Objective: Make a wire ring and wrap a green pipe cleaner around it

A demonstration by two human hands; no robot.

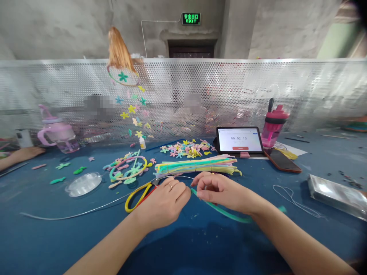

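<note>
Evidently, 2 Hands Are Working a Green Stem [222,212]

The left hand [169,198] is pinching the green stem's end; the right fingers are bending narrowly beside it, grip unclear. Its length is trailing under the right hand [222,187]. Seemingly, shaping is underway; the next move is calling for steady pinching.

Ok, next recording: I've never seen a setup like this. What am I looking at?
There is no machine here: it's one person's bare hands, seen by a camera worn on their head, looking forward and down. This is its only picture.

The left hand is curled, its grip hidden. The right hand seems to pinch a green strip near its end.

On the blue table lie scissors, a bundle of pastel strips and a pile of small flower shapes. A tablet showing a timer stands behind. Another person's hand rests far left.
</note>
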